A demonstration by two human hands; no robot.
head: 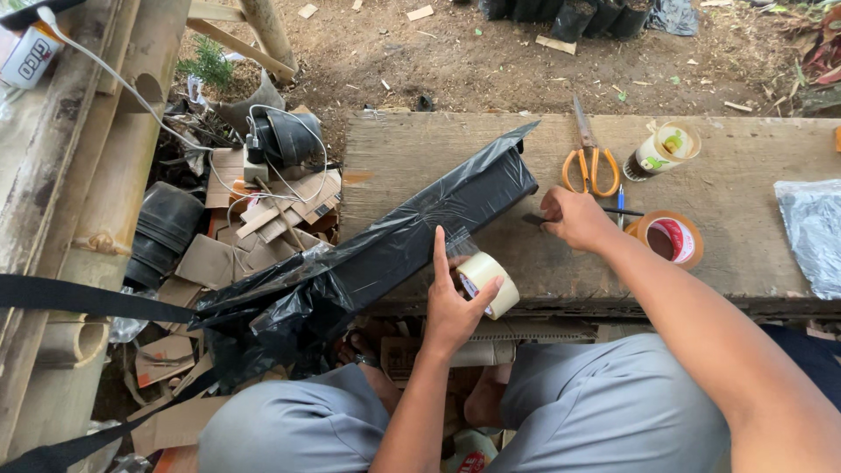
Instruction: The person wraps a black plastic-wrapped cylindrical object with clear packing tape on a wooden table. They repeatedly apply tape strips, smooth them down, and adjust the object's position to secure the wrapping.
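A long box wrapped in black plastic (420, 223) lies slantwise across the left end of a weathered wooden bench (745, 254), its loose plastic tail hanging off the near left edge. The left hand (454, 307) is closed around a roll of clear tape (487, 283) at the near side of the box, index finger raised against the wrapping, apparently to hold the strip where it meets the plastic. The right hand (574, 219), just right of the box, is closed on a small dark tool (533, 220), too small to identify, and rests on the bench. Farther right lie orange-handled scissors (590, 158), a blue pen (620, 203), a brown tape roll (671, 238), a toppled cup (663, 151) and a silver plastic bag (813, 232). Cardboard scraps (263, 219) and black pots (166, 232) crowd the ground to the left; nothing obstructs the hands.
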